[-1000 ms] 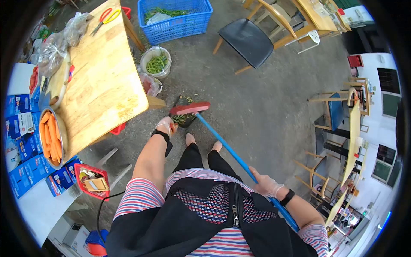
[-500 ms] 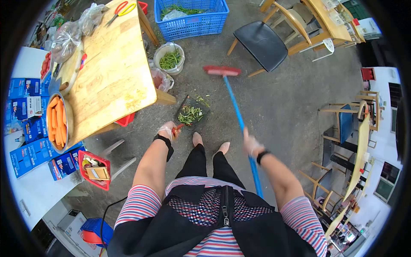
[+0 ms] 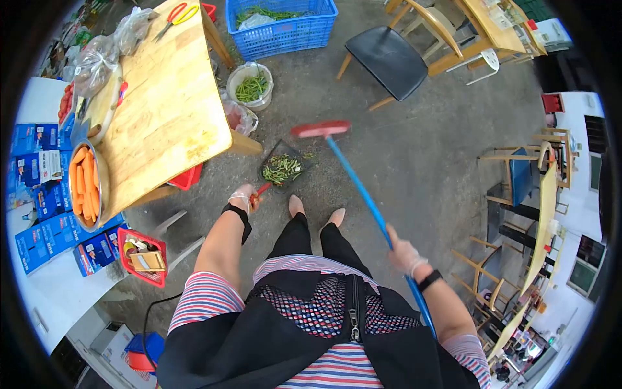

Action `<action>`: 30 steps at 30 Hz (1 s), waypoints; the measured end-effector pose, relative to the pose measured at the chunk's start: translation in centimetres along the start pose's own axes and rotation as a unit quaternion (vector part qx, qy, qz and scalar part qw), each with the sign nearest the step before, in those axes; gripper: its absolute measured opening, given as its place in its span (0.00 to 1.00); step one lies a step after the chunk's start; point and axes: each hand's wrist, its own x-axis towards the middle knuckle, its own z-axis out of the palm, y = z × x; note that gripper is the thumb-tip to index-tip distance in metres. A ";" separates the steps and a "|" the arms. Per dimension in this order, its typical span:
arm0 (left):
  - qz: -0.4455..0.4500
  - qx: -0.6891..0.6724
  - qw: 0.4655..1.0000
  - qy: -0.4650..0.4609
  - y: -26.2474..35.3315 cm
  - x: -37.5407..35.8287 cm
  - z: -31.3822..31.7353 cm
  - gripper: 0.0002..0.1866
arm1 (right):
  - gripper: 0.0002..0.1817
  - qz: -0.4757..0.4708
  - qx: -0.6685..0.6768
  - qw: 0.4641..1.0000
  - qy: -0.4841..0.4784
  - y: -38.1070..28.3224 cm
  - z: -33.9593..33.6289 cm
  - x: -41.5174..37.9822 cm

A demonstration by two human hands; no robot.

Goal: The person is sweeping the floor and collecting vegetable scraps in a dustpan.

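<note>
Fingers of my gloved left hand (image 3: 245, 198) are wrapped round the red handle of a dark dustpan (image 3: 282, 148), low over the floor in front of my feet. Green vegetable scraps (image 3: 281, 170) lie in the pan, and a few bits show at its far right edge. My gloved right hand (image 3: 407, 256) is closed on the blue pole of a broom (image 3: 360, 187). The red broom head (image 3: 321, 129) is on the far right side of the dustpan, apart from it and slightly blurred.
Left stands a wooden table (image 3: 168, 97) with scissors (image 3: 176, 21), plastic bags and a bowl of carrots (image 3: 84, 185). Beyond the pan are a white bucket of greens (image 3: 251, 87) and a blue crate (image 3: 282, 35). A black chair (image 3: 389, 61) stands at the far right.
The broom head has swung left and nearer to the dustpan, while my right hand moved right and back toward me. My left hand keeps its hold on the dustpan, and fewer scraps show beyond it.
</note>
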 end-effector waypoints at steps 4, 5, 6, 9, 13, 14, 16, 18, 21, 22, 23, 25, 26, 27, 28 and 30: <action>0.007 0.053 0.999 0.001 -0.9 0.2 -1.5 0.08 | 0.39 0.027 0.004 0.999 0.024 -0.1 -0.9 5.7; 0.003 0.071 0.997 0.006 -1.1 0.2 -1.5 0.08 | 0.39 0.044 -0.001 0.999 0.012 -0.4 -0.7 6.2; -0.003 0.090 0.996 0.011 -1.4 0.3 -1.6 0.09 | 0.39 0.045 -0.001 0.999 0.009 -1.1 0.0 5.6; 0.022 0.102 0.994 0.037 -1.7 0.6 -0.8 0.08 | 0.38 0.042 0.068 0.995 -0.065 -2.0 5.1 2.0; 0.002 0.099 0.995 0.033 -1.6 1.4 -0.8 0.07 | 0.38 -0.028 0.060 0.986 -0.150 -1.3 4.2 -3.0; -0.018 0.088 0.996 0.025 -1.4 1.7 -1.1 0.07 | 0.38 -0.026 0.061 0.987 -0.149 -0.6 3.9 -3.9; -0.036 0.076 0.996 0.016 -1.1 1.8 -1.4 0.07 | 0.38 -0.119 0.125 0.973 -0.151 0.7 3.2 -5.6; -0.014 0.056 0.998 0.013 -2.0 1.4 -2.1 0.04 | 0.37 -0.135 0.102 0.978 -0.123 0.0 1.4 -7.0; -0.010 0.064 0.998 0.024 -3.1 0.3 -2.9 0.03 | 0.37 -0.037 0.043 0.990 -0.130 -2.6 -1.9 -5.3; -0.017 0.066 0.997 0.026 -3.1 0.2 -3.1 0.03 | 0.37 -0.006 0.062 0.990 -0.126 -2.8 -2.1 -3.4; -0.018 0.063 0.998 0.025 -3.2 0.2 -3.1 0.03 | 0.38 0.027 0.081 0.989 -0.123 -2.8 -1.9 -2.0; -0.010 0.055 0.998 0.030 -3.6 -0.1 -3.2 0.03 | 0.37 0.026 0.051 0.992 -0.116 -3.5 -0.2 -0.1; -0.006 0.054 0.998 0.034 -3.8 -0.2 -3.3 0.04 | 0.37 0.026 0.028 0.993 -0.108 -3.7 0.8 0.5; -0.008 0.053 0.998 0.036 -3.9 0.2 -3.3 0.04 | 0.37 0.026 0.028 0.993 -0.110 -3.2 2.2 0.5; -0.008 0.066 0.997 0.037 -4.1 0.8 -3.1 0.04 | 0.37 -0.002 0.028 0.993 -0.119 -2.6 3.7 -0.2; -0.010 0.077 0.996 0.037 -4.4 1.6 -3.0 0.04 | 0.37 -0.027 0.025 0.991 -0.129 -1.0 4.3 -1.1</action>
